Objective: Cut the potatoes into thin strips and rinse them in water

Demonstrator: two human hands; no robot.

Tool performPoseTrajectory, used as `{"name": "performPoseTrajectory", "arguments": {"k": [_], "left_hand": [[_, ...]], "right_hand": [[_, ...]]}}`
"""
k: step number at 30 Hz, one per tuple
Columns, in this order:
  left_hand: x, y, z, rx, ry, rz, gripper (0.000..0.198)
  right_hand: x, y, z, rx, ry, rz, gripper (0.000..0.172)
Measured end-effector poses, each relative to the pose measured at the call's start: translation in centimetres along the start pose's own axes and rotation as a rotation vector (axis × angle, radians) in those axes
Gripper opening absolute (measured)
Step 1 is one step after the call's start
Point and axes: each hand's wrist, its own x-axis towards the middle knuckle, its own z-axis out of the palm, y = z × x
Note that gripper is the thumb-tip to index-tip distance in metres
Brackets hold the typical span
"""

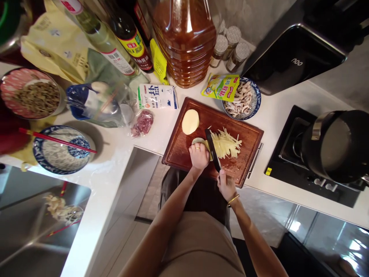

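Here at the worktop [115, 144], the right hand [226, 186] is closing its grip round the handle of a knife [212, 148], and those fingers are covering most of that handle. The dark blade is standing between shreds and uncut piece, its narrow face turning up to the camera, so its flat sides are hardly showing. Over to the left hand [200, 157]: its grip is holding down a potato piece [198, 141], fingers bunching over the top and hiding much of it; how the thumb is sitting, I cannot tell. All of this is happening on the brown cutting board [175, 152], where potato shreds [227, 143] are heaping just right of the blade and a pale, rounded potato chunk [190, 121] is lying apart, near the far left corner.

Beyond the board, a yellow-green packet [221, 87] is overlapping the patterned bowl [258, 100], covering part of the sliced mushrooms [241, 100]. Far right, the frame is cutting off a dark pot [309, 154], and its contents are showing only as a murky grey. Left, a clear plastic bag [122, 102] is glaring and blurring whatever it is wrapping.
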Motion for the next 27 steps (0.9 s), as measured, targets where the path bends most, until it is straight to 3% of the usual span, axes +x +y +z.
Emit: {"name": "performPoseTrajectory", "arguments": {"k": [19,27], "left_hand": [[0.1,0.1,-0.2,-0.022,-0.063,-0.01,0.021],[0.1,0.1,-0.1,-0.015,-0.045,0.001,0.019]], "right_hand": [[-0.1,-0.2,-0.3,-0.079,-0.005,0.019,0.062],[2.7,1.0,1.7,-0.094,0.065,-0.035,0.061]]}}
